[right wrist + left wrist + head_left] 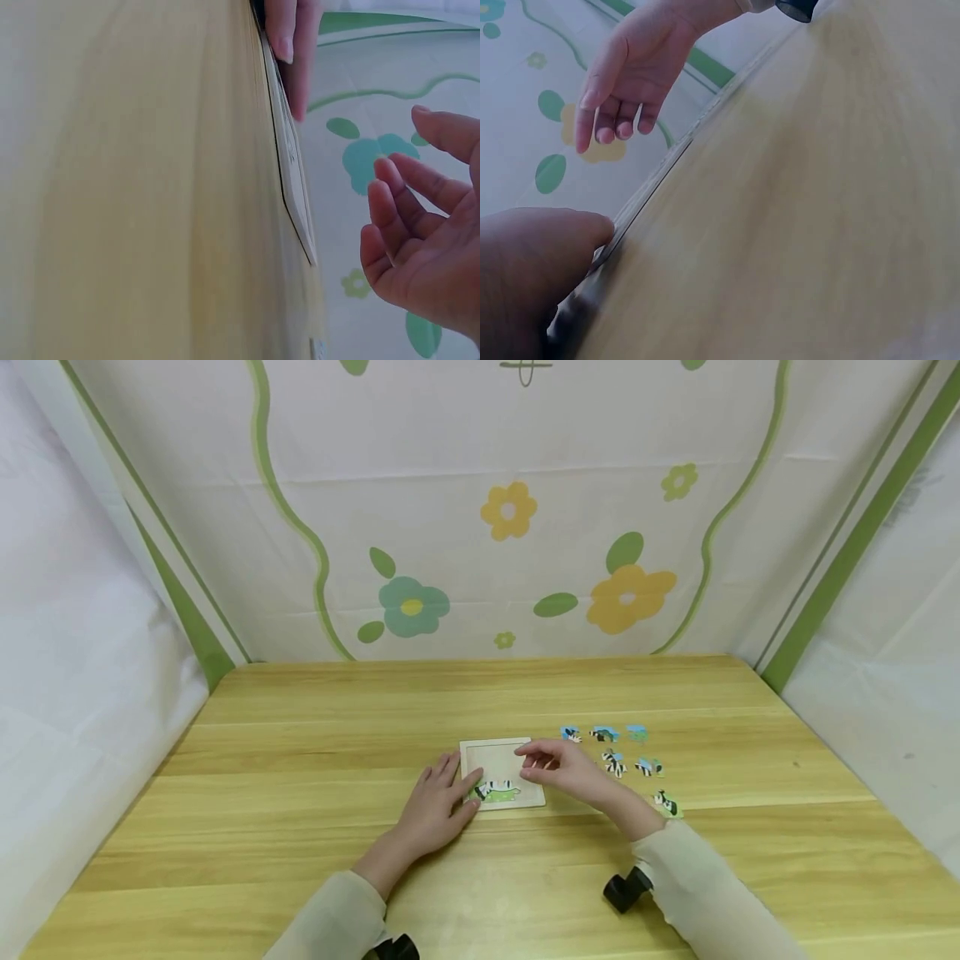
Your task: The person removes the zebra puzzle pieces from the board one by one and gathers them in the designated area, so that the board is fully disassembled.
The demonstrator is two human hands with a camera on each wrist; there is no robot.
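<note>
A square wooden puzzle tray (491,761) with a raised rim lies flat on the table in the head view. Joined pieces showing a panda on green (497,792) fill part of its lower edge. Along the tray's left side rests my left hand (431,812), fingers extended, the index finger and thumb reaching over the rim. My right hand (567,770) hovers above the tray's right side. Its fingers are loosely bent, and the right wrist view shows the thumb apart from the fingers of this hand (427,225) with nothing between them.
Several loose puzzle pieces lie right of the tray, among them a blue-and-green one (637,732), a black-and-white one (614,763) and a panda one (666,803). A flowered cloth (465,560) hangs behind the wooden table (300,760).
</note>
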